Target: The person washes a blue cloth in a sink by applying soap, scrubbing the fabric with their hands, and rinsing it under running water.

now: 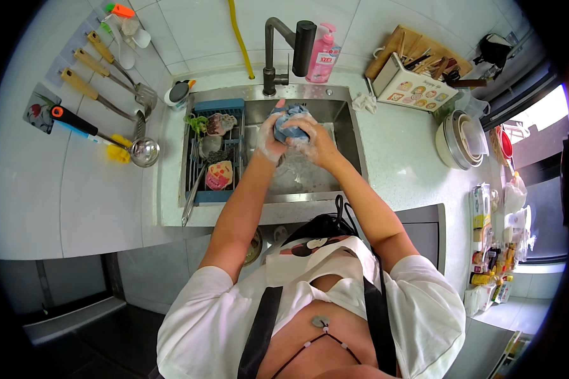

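Observation:
Over the steel sink (354, 132), both of my hands are wrapped round a wet, bunched-up blue cloth (291, 126). Suds cover the fingers and wrists. My left hand (272, 137) grips the cloth from its left side, with the thumb pointing up. From the other side my right hand (317, 144) presses its fingers over the cloth. Behind them stands a dark tap (284, 47), its head close above the cloth. Foamy water shows in the basin under my hands.
A blue drain rack (202, 196) at the sink's left holds sponges, a scourer and greens. Beside the tap is a pink pump bottle (324, 55). A chopstick box (411, 88) and stacked bowls (458, 140) stand on the right. Ladles (144, 151) and spatulas hang on the left wall.

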Demonstrator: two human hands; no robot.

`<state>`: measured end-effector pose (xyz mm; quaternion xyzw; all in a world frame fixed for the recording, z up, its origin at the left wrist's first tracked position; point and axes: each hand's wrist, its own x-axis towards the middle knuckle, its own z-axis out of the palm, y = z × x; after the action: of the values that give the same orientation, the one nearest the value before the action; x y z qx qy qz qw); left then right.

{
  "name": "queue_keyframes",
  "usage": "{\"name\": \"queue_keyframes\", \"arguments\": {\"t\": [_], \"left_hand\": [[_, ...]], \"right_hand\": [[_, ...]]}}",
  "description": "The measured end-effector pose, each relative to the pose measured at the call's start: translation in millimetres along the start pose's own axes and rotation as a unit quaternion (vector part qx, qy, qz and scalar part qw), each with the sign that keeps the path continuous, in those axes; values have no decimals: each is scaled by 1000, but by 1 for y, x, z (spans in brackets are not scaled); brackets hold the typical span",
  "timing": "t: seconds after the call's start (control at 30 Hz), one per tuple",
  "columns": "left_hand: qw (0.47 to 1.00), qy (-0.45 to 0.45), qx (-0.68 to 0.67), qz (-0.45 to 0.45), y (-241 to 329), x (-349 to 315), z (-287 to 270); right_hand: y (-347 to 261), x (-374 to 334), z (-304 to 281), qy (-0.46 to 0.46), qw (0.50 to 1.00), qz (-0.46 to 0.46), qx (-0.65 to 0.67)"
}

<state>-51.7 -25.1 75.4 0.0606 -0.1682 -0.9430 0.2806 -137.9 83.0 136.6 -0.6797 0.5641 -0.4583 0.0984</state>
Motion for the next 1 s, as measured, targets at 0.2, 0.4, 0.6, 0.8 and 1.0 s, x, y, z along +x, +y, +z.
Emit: {"name": "queue_keyframes", "arguments": {"t": [0.2, 0.4, 0.6, 0.8, 1.0], "left_hand": [[999, -14, -45, -22, 8, 7, 9], [989, 143, 1, 27, -14, 10, 35], [973, -84, -165, -140, -11, 18, -3], [913, 347, 210, 46, -31, 7, 37], [886, 377, 245, 110, -17, 13, -5]], "right_hand": [[-31, 7, 14, 29, 990, -30, -136], [46, 16, 21, 220, 970, 105, 10], [27, 9, 52, 210, 977, 29, -1], [99, 5, 26, 146, 985, 92, 21], [121, 27, 11, -6, 1000, 8, 24]]}}
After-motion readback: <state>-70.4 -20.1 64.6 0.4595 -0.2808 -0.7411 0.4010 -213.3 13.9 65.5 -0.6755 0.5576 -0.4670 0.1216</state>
